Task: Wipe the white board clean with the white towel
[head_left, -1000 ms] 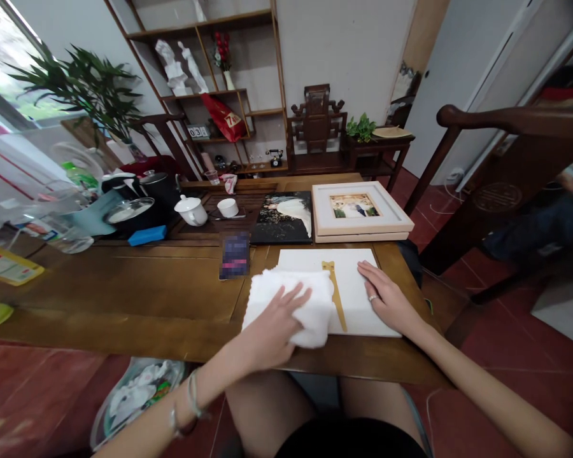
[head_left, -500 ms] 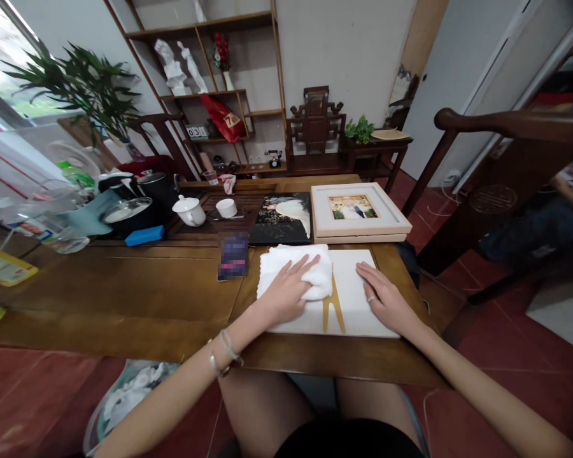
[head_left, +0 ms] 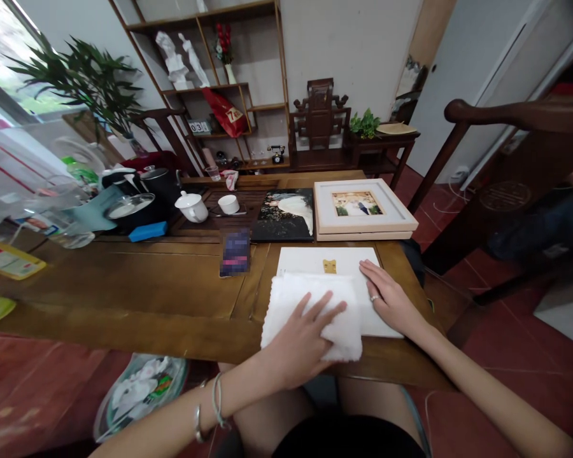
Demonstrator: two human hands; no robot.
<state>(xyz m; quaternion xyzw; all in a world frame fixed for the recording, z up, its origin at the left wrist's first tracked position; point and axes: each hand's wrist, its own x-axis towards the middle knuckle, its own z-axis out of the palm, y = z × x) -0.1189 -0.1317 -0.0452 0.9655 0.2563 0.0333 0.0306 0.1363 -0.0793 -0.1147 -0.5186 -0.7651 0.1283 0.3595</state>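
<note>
My left hand (head_left: pixel 305 340) lies spread over a folded white cloth (head_left: pixel 286 299), pressing it flat with the fingers apart. Beneath the cloth is a flat white board (head_left: pixel 296 257) with a gold marking (head_left: pixel 330 266) near its upper middle. The cloth covers the board's lower left part and overhangs its front edge. On the board's right side rests my right hand (head_left: pixel 389 296), flat with fingers stretched out and a ring on one finger. The rest of the gold marking is hidden by the cloth.
Behind the board lie a dark picture panel (head_left: pixel 286 230) and a pale framed photo (head_left: pixel 391 216). To the left are a phone-like item (head_left: pixel 235 252), a white teapot (head_left: pixel 191 208), a white cup (head_left: pixel 228 203) and a blue block (head_left: pixel 148 231). A waste bin (head_left: pixel 181 375) stands below the wooden table (head_left: pixel 172 280).
My left hand has slid the cloth toward me, from the board's upper left to its front edge. The upper gold marking is now uncovered. My right hand stays on the board's right side.
</note>
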